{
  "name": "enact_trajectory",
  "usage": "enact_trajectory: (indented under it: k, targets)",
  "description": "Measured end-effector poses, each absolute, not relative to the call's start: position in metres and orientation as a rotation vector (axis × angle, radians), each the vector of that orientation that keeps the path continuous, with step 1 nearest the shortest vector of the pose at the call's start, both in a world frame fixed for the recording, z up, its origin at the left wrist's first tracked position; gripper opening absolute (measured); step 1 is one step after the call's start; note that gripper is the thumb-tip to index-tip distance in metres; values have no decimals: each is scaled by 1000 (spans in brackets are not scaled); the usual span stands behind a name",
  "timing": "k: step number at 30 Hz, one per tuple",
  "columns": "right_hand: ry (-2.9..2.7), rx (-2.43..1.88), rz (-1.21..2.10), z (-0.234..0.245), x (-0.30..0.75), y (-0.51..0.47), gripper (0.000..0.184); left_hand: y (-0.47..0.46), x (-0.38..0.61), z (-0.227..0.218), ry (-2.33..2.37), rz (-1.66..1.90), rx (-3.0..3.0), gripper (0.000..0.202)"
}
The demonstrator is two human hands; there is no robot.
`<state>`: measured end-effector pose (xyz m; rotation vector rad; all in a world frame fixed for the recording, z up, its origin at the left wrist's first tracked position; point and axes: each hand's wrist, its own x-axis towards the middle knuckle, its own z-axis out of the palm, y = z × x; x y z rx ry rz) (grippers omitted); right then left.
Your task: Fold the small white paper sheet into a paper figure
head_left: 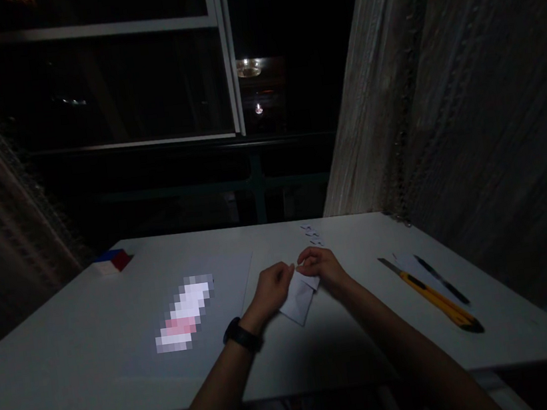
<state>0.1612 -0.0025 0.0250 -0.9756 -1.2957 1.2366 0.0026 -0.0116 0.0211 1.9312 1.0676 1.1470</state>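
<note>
Both my hands meet over the middle of a white table (352, 342). A small folded piece of white paper (299, 301) sits between them. My left hand (275, 289), with a black watch on its wrist, is curled and pinches the paper's upper edge. My right hand (322, 266) is curled too and pinches the same top corner from the right. The lower part of the paper hangs down toward the tabletop.
A yellow utility knife (437, 298) and a black pen (442, 279) lie at the right side of the table. Small paper scraps (311, 233) sit at the far edge. A red and blue block (112, 260) is far left. Curtains hang on both sides of a dark window.
</note>
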Motion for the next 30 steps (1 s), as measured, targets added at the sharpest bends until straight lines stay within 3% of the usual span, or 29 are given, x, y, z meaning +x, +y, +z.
enact_trajectory:
  k: [13, 30]
  targets:
    - [-1344, -1024, 1082, 23, 158, -1, 35, -14, -1, 20, 1214, 1164, 2249, 29]
    - [-1242, -1129, 1077, 17, 160, 5, 33, -12, -3, 19, 1262, 1199, 2311, 30]
